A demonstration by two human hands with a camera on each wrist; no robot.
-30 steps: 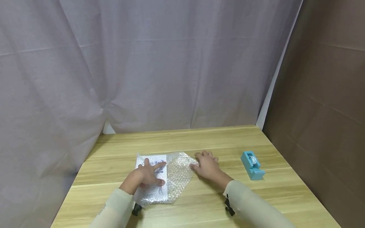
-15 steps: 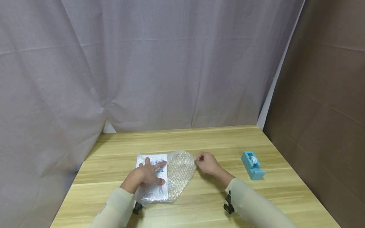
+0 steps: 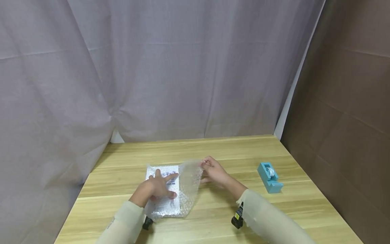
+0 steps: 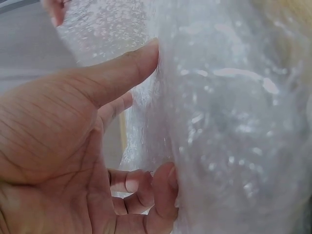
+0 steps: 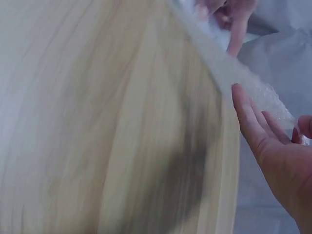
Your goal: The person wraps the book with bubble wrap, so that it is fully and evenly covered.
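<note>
A sheet of bubble wrap [image 3: 187, 195] lies on the table, with a flat white item [image 3: 173, 207] bearing dark handwriting at its left part. On that item my left hand [image 3: 154, 189] rests with its fingers spread, pressing the wrap. In the left wrist view, the thumb and fingertips of the left hand [image 4: 58, 136] touch the clear bubble wrap [image 4: 239, 122]. My right hand [image 3: 215, 173] pinches the sheet's far right corner and lifts it off the table. The right wrist view shows the raised wrap [image 5: 234, 73] running to the right hand [image 5: 282, 156].
A blue tape dispenser [image 3: 270, 178] with a roll of tape stands on the right of the wooden table [image 3: 213, 223]. Grey curtains [image 3: 170, 74] hang behind the table, and a brown one [image 3: 344, 112] is on the right.
My right hand has gone from lying beside the wrap to pinching its corner, then drawn it up and leftward. The wrap's right side has risen. My left hand stays put.
</note>
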